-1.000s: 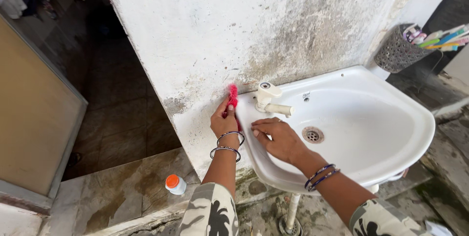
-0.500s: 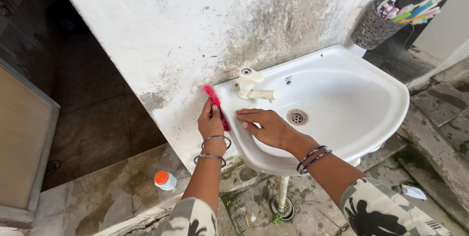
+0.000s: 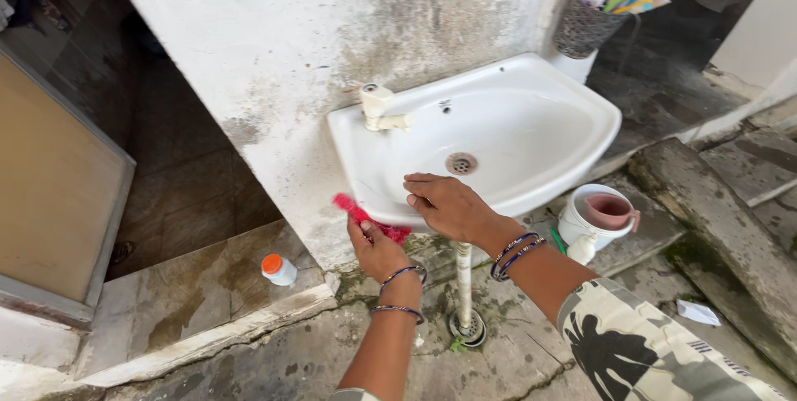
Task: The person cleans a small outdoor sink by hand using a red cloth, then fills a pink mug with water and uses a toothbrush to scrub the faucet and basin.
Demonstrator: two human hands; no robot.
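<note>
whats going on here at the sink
A person is scrubbing a white wall-mounted wash basin. The left hand holds a pink scrubber in a closed grip against the underside of the basin's front-left rim. The right hand rests flat on the front rim, bracing it. A small white bottle with an orange cap stands on the floor to the left.

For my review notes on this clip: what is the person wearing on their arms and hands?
Both hands are bare, no gloves or rings visible. The left hand has two thin silvery bangles on the wrist. The right hand has a couple of thin bangles that look blue and silver. The right arm wears a pale sleeve with a dark leaf-like print, pushed up above the wrist; the left sleeve barely shows.
</note>
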